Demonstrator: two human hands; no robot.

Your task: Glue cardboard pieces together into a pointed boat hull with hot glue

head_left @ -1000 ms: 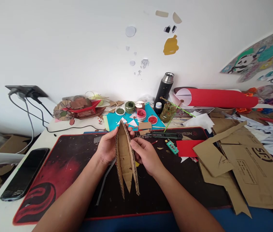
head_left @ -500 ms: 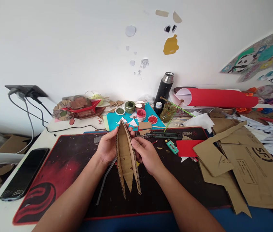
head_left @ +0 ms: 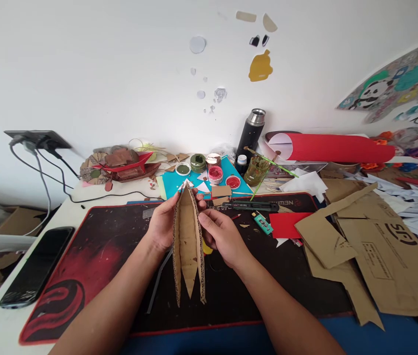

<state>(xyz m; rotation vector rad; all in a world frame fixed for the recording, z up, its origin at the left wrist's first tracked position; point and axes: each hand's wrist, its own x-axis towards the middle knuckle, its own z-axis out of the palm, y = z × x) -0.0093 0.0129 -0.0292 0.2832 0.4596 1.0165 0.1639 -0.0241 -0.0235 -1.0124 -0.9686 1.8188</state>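
Note:
Between my hands is a cardboard boat hull (head_left: 189, 241), long and narrow, with two side strips rising from a pointed base. Its far tips meet; at the near end the side strips stand apart from the base's point. My left hand (head_left: 162, 222) grips the left side near the far end, some fingers hidden behind the card. My right hand (head_left: 224, 235) pinches the right side strip between thumb and fingers. Partly behind the hull, a small yellow thing (head_left: 207, 248) lies on the black and red desk mat (head_left: 268, 296). A clear strip (head_left: 157, 286) lies left of the hull.
Cardboard sheets (head_left: 382, 266) cover the right side. A utility knife (head_left: 255, 205), red paper (head_left: 288, 226) and paint jars (head_left: 215, 174) lie beyond my hands. At the back left sits a painted model boat (head_left: 127, 167); a phone (head_left: 37, 266) lies at the left edge.
The near end of the cardboard hull has swung slightly to the left. Both hands keep their hold, and the yellow thing behind it shows more.

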